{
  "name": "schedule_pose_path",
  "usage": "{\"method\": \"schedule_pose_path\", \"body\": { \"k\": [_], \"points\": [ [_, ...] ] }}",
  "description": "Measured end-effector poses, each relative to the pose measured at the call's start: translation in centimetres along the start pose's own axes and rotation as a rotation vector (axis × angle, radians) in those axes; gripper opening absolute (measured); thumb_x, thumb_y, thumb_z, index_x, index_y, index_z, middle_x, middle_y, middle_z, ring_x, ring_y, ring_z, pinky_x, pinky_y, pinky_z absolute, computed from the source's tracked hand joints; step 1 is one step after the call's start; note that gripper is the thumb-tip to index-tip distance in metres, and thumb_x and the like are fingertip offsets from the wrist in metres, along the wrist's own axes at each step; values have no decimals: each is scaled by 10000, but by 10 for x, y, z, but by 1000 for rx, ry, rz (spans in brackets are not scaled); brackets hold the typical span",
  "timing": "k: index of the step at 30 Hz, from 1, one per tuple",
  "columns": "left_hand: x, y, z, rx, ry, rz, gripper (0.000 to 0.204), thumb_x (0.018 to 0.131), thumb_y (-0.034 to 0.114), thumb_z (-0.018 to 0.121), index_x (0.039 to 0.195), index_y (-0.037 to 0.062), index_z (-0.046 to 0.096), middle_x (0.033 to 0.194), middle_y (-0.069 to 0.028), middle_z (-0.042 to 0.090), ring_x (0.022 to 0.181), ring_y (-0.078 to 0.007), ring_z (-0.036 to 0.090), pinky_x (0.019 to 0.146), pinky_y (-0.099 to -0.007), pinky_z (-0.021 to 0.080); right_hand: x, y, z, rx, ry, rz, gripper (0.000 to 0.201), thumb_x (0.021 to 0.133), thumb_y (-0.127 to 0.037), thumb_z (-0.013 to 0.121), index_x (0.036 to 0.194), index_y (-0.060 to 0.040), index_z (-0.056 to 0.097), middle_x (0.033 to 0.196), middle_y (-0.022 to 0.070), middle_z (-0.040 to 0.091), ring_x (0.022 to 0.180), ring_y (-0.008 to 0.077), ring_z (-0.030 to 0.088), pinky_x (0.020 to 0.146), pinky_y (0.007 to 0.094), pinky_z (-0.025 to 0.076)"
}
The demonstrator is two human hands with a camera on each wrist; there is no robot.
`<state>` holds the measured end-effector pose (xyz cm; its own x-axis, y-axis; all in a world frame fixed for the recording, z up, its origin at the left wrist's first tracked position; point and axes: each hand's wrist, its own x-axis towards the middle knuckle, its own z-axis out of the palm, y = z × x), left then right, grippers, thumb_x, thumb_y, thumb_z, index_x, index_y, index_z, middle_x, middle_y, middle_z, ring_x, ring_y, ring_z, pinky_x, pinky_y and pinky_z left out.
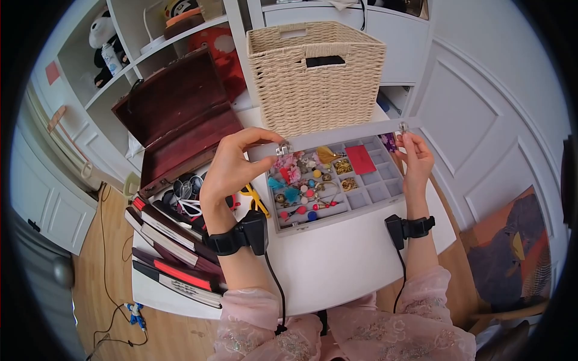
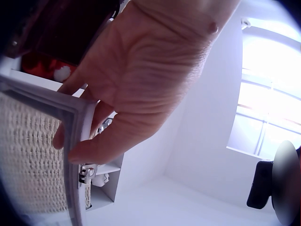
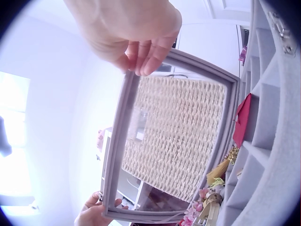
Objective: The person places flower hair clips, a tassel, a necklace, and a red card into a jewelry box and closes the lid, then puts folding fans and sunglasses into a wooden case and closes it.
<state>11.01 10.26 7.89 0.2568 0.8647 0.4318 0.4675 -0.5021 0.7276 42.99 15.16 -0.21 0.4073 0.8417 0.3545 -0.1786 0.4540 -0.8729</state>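
Note:
A grey jewelry box (image 1: 337, 219) lies on the white table with its glass lid (image 3: 120, 141) raised. My left hand (image 1: 232, 168) pinches the lid's frame near the left corner, beside a metal clasp (image 2: 87, 173). At the other end, my right hand (image 1: 418, 165) holds the same edge between thumb and fingers, by the second clasp (image 1: 403, 127). Compartments of the box hold pink flower ornaments (image 1: 292, 169), a gold tassel (image 1: 328, 154), beaded pieces (image 1: 313, 191) and a red packet (image 1: 360, 159). Several compartments on the right are bare.
Behind the lid stands a woven basket (image 1: 316, 84). An open dark red case (image 1: 186, 135) is at the back left. Stacked books (image 1: 180, 253) lie along the table's left side, near glasses (image 1: 188, 192) and a yellow-framed item (image 1: 256, 200).

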Motion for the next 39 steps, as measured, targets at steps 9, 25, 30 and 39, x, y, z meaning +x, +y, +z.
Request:
{"method": "schedule_pose_path", "body": {
  "k": [9, 25, 30, 39],
  "points": [
    [2, 0, 1, -11, -18, 23, 241, 714, 3, 677, 953, -9, 647, 942, -79, 665, 888, -163, 622, 860, -288, 473, 1, 0, -1, -5, 0, 2, 129, 855, -119, 631, 944, -25, 628, 863, 44, 653, 780, 88, 624, 621, 182, 502],
    [7, -19, 5, -242, -21, 46, 113, 795, 49, 651, 892, -8, 657, 901, -58, 655, 827, -106, 596, 768, -250, 482, 8, 12, -11, -42, -29, -28, 137, 861, -134, 627, 953, -33, 624, 859, 40, 644, 770, 86, 606, 639, 192, 494],
    [9, -22, 9, -321, -3, 50, 114, 773, 44, 645, 858, -32, 648, 820, -48, 657, 755, -93, 595, 723, -235, 490, 7, 8, -7, -63, 10, -31, 120, 859, -139, 628, 930, -43, 627, 854, 40, 643, 776, 85, 605, 632, 180, 490],
    [9, -23, 9, -420, -80, -34, 34, 777, 35, 645, 799, 10, 648, 937, -65, 651, 827, -101, 592, 756, -240, 476, 9, 12, -12, 9, -31, -18, 69, 851, -103, 624, 893, -50, 616, 842, 28, 636, 769, 76, 601, 620, 176, 484]
  ]
}}
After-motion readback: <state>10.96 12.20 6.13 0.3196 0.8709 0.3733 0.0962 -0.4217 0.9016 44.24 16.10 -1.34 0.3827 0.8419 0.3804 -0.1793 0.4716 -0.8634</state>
